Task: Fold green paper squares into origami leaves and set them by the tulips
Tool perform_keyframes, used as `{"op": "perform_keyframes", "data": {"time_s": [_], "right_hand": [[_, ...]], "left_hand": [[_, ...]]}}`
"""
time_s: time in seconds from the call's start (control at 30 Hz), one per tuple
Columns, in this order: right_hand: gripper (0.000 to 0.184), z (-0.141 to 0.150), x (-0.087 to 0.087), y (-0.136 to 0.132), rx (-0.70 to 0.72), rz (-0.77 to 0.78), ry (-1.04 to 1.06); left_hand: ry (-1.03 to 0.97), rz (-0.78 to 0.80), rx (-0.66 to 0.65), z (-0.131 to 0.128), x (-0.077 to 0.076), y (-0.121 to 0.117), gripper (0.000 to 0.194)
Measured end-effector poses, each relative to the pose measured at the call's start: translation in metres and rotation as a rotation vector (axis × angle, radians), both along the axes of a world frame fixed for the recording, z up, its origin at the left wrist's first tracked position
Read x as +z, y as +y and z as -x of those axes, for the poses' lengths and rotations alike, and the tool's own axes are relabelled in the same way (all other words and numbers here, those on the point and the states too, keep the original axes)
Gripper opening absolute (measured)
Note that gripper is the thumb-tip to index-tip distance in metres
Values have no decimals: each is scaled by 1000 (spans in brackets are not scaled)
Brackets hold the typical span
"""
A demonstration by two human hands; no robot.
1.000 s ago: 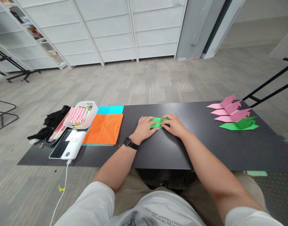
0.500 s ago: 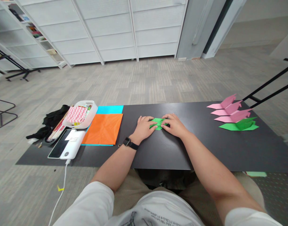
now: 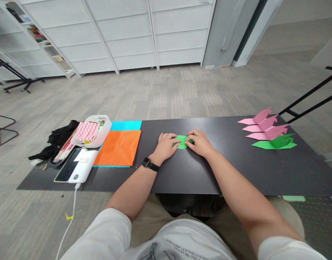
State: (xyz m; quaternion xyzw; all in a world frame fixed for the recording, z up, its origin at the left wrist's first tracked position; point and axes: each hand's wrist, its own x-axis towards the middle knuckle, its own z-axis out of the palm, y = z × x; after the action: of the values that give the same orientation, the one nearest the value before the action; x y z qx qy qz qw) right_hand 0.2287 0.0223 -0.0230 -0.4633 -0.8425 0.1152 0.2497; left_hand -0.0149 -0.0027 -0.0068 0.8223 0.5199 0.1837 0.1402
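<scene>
A small folded piece of green origami paper [image 3: 182, 143] lies on the dark table in front of me. My left hand [image 3: 166, 146] is on its left side, fingers bent, the thumb and fingertips gripping that edge. On the other side my right hand [image 3: 199, 143] holds the right edge, its thumb and index finger pinched over a fold near the middle. The fingers cover both ends of the paper, so its full outline is hidden.
The dark table [image 3: 187, 173] carries orange paper [image 3: 118, 148] over blue sheets [image 3: 126, 125] at left. Beside them are a white bin [image 3: 104, 133], a phone [image 3: 67, 166] and a cabled white power bank [image 3: 83, 168]. Pink paper birds [image 3: 266, 133] and a green one [image 3: 274, 143] stand at right.
The right fingertips have shifted slightly over the green paper, and the folds at its middle look flatter. The left hand stays almost in place. The whole view has moved a little.
</scene>
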Motion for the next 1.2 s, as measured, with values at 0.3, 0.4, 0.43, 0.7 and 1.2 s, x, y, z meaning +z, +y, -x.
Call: {"op": "perform_keyframes", "data": {"time_s": [0.3, 0.4, 0.43, 0.7, 1.2], "right_hand": [[2, 3, 0, 0, -35, -20, 2], [10, 4, 1, -1, -45, -26, 8], [14, 4, 1, -1, -48, -31, 11], [20, 7, -7, 0, -53, -24, -14], [22, 8, -4, -2, -95, 47, -33]], "left_hand": [[7, 9, 4, -2, 2, -1, 26], [12, 4, 5, -3, 3, -2, 25], [14, 4, 4, -3, 3, -2, 25], [8, 13, 10, -4, 6, -5, 24], [-33, 9, 73, -12, 8, -4, 11]]}}
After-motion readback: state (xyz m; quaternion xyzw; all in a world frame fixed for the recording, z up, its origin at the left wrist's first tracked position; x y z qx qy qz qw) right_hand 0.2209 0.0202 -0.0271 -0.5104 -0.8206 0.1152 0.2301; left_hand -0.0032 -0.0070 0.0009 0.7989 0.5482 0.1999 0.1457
